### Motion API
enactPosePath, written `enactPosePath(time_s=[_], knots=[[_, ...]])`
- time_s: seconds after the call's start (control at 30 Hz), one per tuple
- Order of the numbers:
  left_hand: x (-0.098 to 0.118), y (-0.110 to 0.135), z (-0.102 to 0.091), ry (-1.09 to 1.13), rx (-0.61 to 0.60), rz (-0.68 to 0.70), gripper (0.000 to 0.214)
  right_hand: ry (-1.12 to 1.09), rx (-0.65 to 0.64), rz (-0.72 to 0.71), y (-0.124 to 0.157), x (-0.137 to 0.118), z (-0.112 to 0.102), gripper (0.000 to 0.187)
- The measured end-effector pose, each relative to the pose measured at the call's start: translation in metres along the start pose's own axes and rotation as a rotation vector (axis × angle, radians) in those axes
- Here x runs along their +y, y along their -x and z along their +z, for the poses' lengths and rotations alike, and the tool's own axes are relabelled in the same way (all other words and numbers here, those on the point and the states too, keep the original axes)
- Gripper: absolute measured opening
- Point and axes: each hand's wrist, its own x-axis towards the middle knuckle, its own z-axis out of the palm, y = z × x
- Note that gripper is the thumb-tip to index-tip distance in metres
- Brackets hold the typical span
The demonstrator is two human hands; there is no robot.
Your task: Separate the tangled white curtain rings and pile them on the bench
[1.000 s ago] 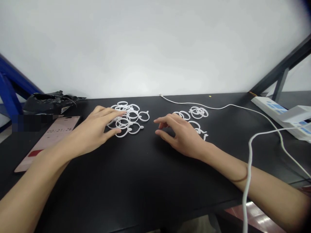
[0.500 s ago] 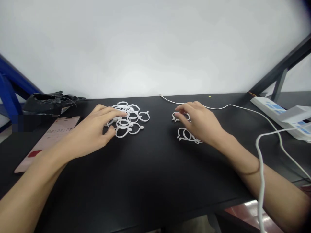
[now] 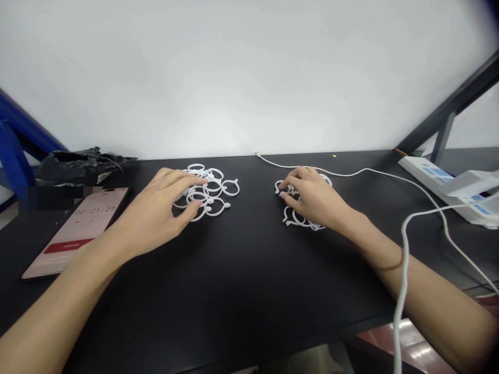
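Note:
My left hand (image 3: 166, 205) reaches over the left edge of a pile of white plastic rings (image 3: 213, 206), each with a small knob or tab. Its thumb and fingers are apart, with the fingertips at the near rings; whether they touch is unclear. My right hand (image 3: 312, 195) is bent over a smaller group of white plastic rings (image 3: 299, 217). A gap shows between its thumb and index finger, and nothing is visibly held. Part of this group is hidden beneath the palm; one ring (image 3: 329, 180) shows behind the knuckles.
A phone (image 3: 83, 218) showing a timer lies at the left, before a crumpled black plastic bag (image 3: 78, 163). A white cable (image 3: 366, 170) runs along the back and right. A white-and-blue device (image 3: 440, 179) sits at the right. Behind the black table (image 3: 234, 296) stands a white wall (image 3: 249, 78).
My left hand has shifted slightly right over the pile. My right hand has come slightly lower and left, its thumb now nearer the rings, and a ring behind it has come into sight.

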Motion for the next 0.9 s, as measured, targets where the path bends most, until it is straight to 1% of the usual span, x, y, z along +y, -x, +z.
enactPosePath(time_s=[0.07, 0.13, 0.37, 0.5, 0.57, 0.67, 0.8, 0.9], knots=[[0.002, 0.0, 0.0, 0.001, 0.013, 0.005, 0.033, -0.017, -0.001, -0.031, -0.001, -0.001, 0.002, 0.011], [0.004, -0.001, 0.0, 0.001, 0.024, 0.008, 0.032, -0.048, 0.031, -0.065, -0.001, -0.002, 0.002, 0.01], [0.012, -0.001, 0.005, 0.009, 0.074, 0.022, 0.028, -0.24, 0.227, -0.117, -0.002, -0.018, -0.008, 0.011], [0.02, -0.001, 0.012, 0.006, 0.106, 0.065, 0.026, -0.291, 0.344, -0.171, 0.0, -0.027, -0.011, 0.01], [0.026, -0.002, 0.016, 0.015, 0.125, 0.088, 0.026, -0.314, 0.371, -0.205, 0.0, -0.033, -0.012, 0.009], [0.04, -0.002, 0.024, 0.043, 0.135, 0.101, 0.033, -0.374, 0.391, -0.269, 0.001, -0.042, -0.012, 0.009], [0.057, -0.001, 0.033, 0.086, 0.096, 0.131, 0.054, -0.455, 0.399, -0.371, 0.002, -0.055, -0.009, 0.008], [0.06, -0.001, 0.037, 0.129, 0.094, 0.151, 0.055, -0.485, 0.39, -0.434, 0.003, -0.061, -0.007, 0.006]])
